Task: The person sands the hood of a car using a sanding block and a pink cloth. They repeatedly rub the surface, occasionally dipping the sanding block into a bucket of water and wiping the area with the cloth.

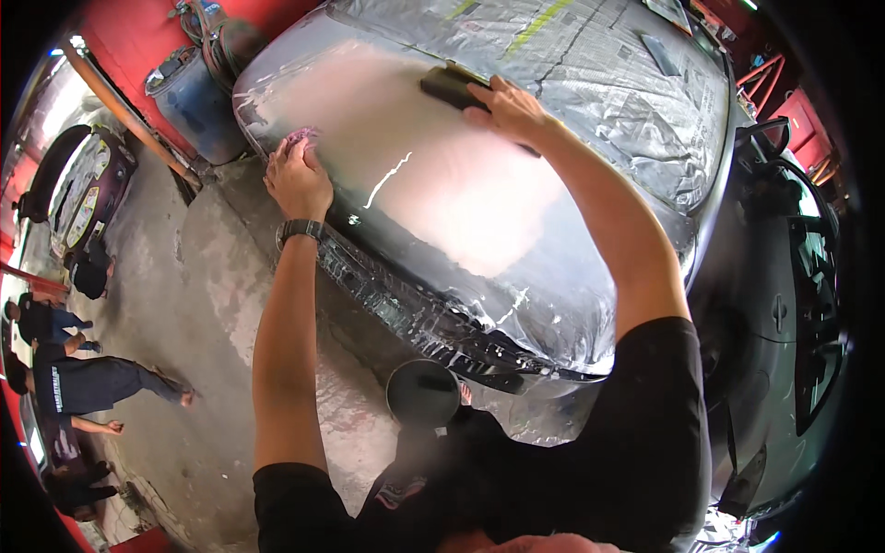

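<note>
A car hood lies in front of me, grey with a broad pinkish patch of smooth coating and a few white streaks. My right hand is pressed on a long dark sanding block, which rests on the far part of the patch. Its fingers lie over the block and hide its middle. At the hood's left edge, my left hand is curled around a crumpled pink-purple cloth or sponge, mostly hidden by the fingers. A dark watch is on my left wrist.
Silvery masking sheets cover the car beyond the hood. A dark car stands close on the right. A blue barrel with hoses is at the far left. Several people are on the left, one in dark clothes. A round dark disc is near my body.
</note>
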Demonstrator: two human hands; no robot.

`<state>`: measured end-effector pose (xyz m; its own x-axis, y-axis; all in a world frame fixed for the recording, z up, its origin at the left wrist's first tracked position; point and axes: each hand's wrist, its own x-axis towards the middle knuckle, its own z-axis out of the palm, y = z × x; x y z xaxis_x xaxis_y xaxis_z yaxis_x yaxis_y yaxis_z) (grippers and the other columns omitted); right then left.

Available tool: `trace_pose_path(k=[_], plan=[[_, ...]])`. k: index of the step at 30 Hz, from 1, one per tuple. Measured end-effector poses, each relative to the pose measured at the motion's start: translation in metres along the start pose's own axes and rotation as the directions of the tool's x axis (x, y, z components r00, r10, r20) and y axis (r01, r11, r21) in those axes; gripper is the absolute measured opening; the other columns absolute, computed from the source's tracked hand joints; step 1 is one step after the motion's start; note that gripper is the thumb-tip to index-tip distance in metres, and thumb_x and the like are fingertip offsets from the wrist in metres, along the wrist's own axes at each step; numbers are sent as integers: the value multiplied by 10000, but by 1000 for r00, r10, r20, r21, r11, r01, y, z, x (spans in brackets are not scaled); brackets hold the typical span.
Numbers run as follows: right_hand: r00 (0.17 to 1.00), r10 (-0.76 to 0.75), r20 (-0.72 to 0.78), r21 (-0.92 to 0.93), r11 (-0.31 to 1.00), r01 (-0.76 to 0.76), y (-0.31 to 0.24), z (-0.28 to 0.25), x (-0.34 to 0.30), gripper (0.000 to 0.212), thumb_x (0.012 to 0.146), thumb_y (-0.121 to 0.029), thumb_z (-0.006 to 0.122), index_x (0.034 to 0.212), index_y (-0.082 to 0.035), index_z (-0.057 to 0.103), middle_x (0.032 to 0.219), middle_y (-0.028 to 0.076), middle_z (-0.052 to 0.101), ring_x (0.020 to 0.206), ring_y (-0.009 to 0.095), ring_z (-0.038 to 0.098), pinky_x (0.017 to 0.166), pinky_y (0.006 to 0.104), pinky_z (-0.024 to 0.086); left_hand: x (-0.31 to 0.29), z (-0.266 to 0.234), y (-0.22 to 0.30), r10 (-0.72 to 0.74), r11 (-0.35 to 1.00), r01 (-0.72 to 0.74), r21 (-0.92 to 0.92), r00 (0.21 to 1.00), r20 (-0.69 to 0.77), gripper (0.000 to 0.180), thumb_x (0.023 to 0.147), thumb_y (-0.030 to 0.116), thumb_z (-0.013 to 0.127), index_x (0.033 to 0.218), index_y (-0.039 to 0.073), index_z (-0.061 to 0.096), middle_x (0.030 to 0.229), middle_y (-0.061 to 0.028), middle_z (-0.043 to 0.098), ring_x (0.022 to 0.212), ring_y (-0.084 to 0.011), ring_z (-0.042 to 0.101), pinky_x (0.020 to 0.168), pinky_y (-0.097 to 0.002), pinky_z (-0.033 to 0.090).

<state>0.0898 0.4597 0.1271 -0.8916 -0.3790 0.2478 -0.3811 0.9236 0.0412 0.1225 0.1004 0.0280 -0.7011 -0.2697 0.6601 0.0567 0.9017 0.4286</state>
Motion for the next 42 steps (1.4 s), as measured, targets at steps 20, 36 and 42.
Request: trace_pose_path(k=[20, 36, 42], plan=[[913, -407, 3, 101, 909, 405, -36, 7, -36, 590, 956, -460, 598, 1435, -127, 511, 1170, 158, 547, 1074, 365, 587, 866, 475, 508, -5, -14, -15, -25, 999, 26, 37, 999, -22, 291, 953, 240, 549, 1183, 141, 697, 1372, -124, 591, 1319, -365, 489, 1114, -520, 349], [935, -356, 5, 73, 932, 355, -24, 7, -10, 567, 953, -411, 621, 1421, -108, 516, 1129, 165, 546, 1070, 357, 571, 859, 466, 506, -2, -16, -10, -55, 998, 55, -28, 998, 25, 312, 974, 268, 529, 1212, 137, 683, 1406, -121, 553, 1359, -367, 449, 1128, -581, 312], [1000, 15, -11, -24, 1000, -15, -11, 18, 71, 589, 967, -496, 570, 1415, -116, 524, 1264, 201, 552, 1182, 395, 563, 955, 491, 482, 1, -7, 18, -64, 998, 65, -11, 996, 65, 306, 966, 264, 539, 1212, 150, 683, 1425, -114, 541, 1372, -353, 439, 1137, -575, 299]])
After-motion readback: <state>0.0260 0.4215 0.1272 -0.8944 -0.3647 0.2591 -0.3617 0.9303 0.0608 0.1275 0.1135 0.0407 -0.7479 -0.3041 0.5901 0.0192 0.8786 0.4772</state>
